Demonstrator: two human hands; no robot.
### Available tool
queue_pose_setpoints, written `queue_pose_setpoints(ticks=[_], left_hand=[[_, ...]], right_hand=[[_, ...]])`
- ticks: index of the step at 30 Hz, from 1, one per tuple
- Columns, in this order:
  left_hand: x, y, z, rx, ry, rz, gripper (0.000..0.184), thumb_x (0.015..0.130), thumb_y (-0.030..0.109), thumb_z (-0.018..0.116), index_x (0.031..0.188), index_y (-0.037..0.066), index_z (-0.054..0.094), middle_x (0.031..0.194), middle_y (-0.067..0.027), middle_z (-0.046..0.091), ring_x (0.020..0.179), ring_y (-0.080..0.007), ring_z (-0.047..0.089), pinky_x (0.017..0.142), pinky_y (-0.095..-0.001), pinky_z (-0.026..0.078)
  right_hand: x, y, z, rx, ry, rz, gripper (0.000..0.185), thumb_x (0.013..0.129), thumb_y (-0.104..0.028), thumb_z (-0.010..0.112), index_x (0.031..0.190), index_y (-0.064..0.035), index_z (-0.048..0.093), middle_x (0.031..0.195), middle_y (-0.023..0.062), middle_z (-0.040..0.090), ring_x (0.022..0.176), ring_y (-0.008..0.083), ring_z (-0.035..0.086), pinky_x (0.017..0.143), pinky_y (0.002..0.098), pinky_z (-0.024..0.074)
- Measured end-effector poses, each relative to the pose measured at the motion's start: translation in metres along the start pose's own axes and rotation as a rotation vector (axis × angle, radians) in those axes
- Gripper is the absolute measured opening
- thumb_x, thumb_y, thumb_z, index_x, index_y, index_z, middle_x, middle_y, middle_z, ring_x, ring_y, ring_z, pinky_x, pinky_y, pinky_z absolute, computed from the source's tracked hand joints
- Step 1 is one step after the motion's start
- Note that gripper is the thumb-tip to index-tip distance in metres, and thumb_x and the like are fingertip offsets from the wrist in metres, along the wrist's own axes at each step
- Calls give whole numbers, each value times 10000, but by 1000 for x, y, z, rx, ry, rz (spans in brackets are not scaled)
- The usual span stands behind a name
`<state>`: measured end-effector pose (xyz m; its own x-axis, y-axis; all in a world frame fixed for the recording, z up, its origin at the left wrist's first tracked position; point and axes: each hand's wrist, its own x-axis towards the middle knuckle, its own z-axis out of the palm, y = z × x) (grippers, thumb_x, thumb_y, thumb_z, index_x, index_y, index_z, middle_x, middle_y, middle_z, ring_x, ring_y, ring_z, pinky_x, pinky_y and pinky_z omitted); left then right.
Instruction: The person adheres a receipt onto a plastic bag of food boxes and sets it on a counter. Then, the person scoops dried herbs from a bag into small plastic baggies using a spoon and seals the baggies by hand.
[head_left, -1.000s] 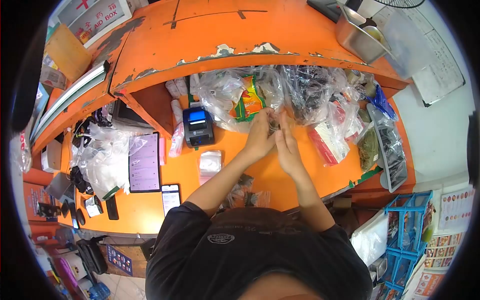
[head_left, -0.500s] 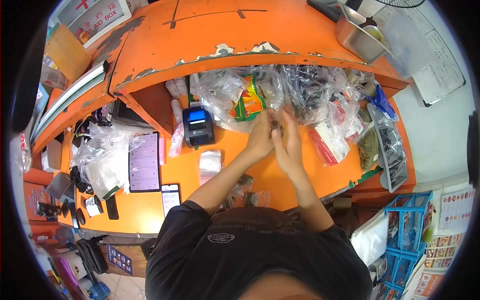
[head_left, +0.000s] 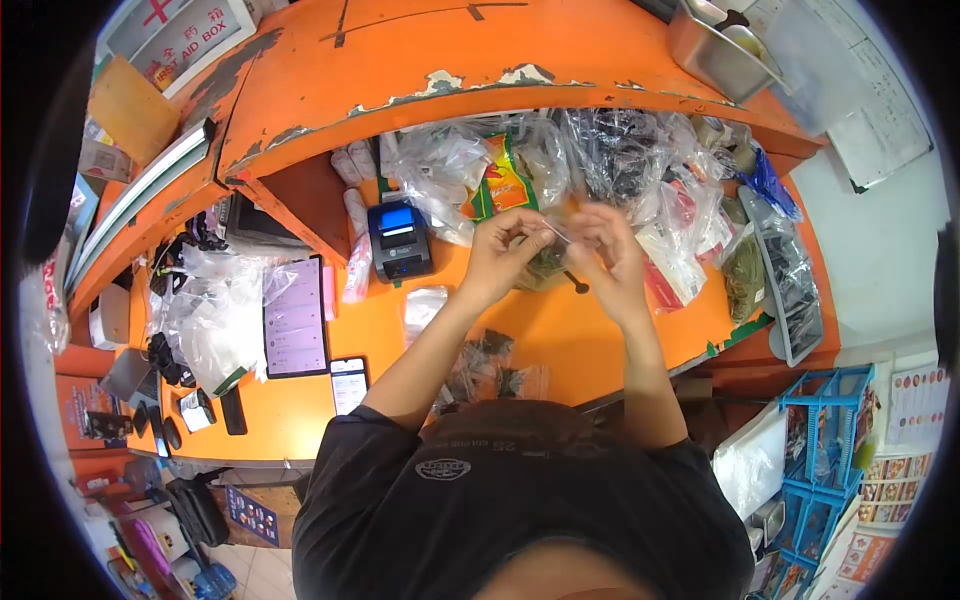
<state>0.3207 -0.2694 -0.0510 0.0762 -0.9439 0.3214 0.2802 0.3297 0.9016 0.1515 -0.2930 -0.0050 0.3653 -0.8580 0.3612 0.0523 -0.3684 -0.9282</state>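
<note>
Over the middle of the orange counter, my left hand (head_left: 505, 252) has thumb and forefinger pinched at the edge of a small clear plastic bag (head_left: 547, 262). Something greenish shows through the bag, partly hidden by the fingers. Close on its other side is my right hand (head_left: 612, 258), its fingers curled and smeared by motion, so its grip is unclear. A thin dark piece with a rounded end (head_left: 580, 286) sticks out below the bag, beside the right palm. Just behind my hands lies a yellow and green packet (head_left: 508, 182) among clear plastic bags.
A dark label printer (head_left: 400, 243) stands left of my hands. Nearer me are flat clear bags (head_left: 425, 308) and small filled bags (head_left: 485, 368). A tablet (head_left: 296, 320) and a phone (head_left: 349, 384) lie left. The chipped orange shelf (head_left: 450, 95) overhangs the back; a grey tray (head_left: 790, 290) stands right.
My hands have moved apart from close together, the right one outward. The clear bag and the dark rounded end now show between them. The view has shifted slightly.
</note>
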Motion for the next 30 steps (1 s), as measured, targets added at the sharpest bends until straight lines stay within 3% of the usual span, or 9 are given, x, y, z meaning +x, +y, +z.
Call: queue_pose_setpoints(ticks=[4,11,15,18,22,23,26,28,30], left_hand=[[-13,8,4,40,17,-3,121,888,56,656,998,19,624,917,-31,678,834,-85,623,750,-234,488],[-35,17,-4,95,16,-132,98,902,63,635,978,1,634,883,-33,668,795,-86,616,721,-237,498],[-46,17,-3,66,37,-66,66,915,62,610,938,1,623,815,-19,639,748,-79,599,674,-237,489],[-57,20,-7,20,66,-180,73,918,77,611,920,5,612,801,-18,626,731,-76,584,662,-237,482],[-70,26,-22,127,310,-20,105,942,114,594,945,9,605,829,-30,634,736,-98,606,689,-254,500],[-73,27,-34,-26,340,-78,114,946,128,591,946,15,598,807,-22,627,724,-95,610,682,-250,502],[-81,50,-74,-45,404,-160,133,951,154,587,944,22,597,785,-12,615,721,-82,606,671,-238,498],[-94,37,-77,181,346,-280,172,948,209,598,967,41,628,776,6,604,686,-73,599,645,-247,499],[-104,14,-71,146,235,-431,237,945,233,603,1042,20,640,790,1,617,697,-83,609,629,-265,495]], right_hand=[[-10,5,10,8,-26,171,64,862,-4,623,926,3,620,894,18,629,840,88,586,768,251,479],[-20,-6,24,-31,-65,145,38,858,25,598,887,0,604,790,-10,593,764,42,556,693,203,467],[-27,6,33,32,-90,228,22,846,3,595,837,-10,580,755,-32,560,710,24,522,615,191,424],[-33,17,41,36,-120,243,36,839,-16,590,813,-24,567,731,-47,534,668,10,485,571,182,377],[-38,15,43,47,-130,250,41,829,-12,563,796,-36,565,713,-59,509,639,3,453,560,179,346],[-41,15,39,28,-126,269,48,827,-7,553,792,-38,564,712,-60,507,637,2,449,561,179,344],[-47,24,13,-1,-77,273,60,822,-3,537,784,-41,564,711,-65,501,649,0,446,566,182,342],[-50,29,8,30,-101,286,60,821,-1,547,787,-44,570,710,-71,510,645,-3,445,566,183,341],[-50,26,9,32,-130,311,57,824,-2,554,790,-42,575,706,-75,514,637,-4,445,567,181,339]])
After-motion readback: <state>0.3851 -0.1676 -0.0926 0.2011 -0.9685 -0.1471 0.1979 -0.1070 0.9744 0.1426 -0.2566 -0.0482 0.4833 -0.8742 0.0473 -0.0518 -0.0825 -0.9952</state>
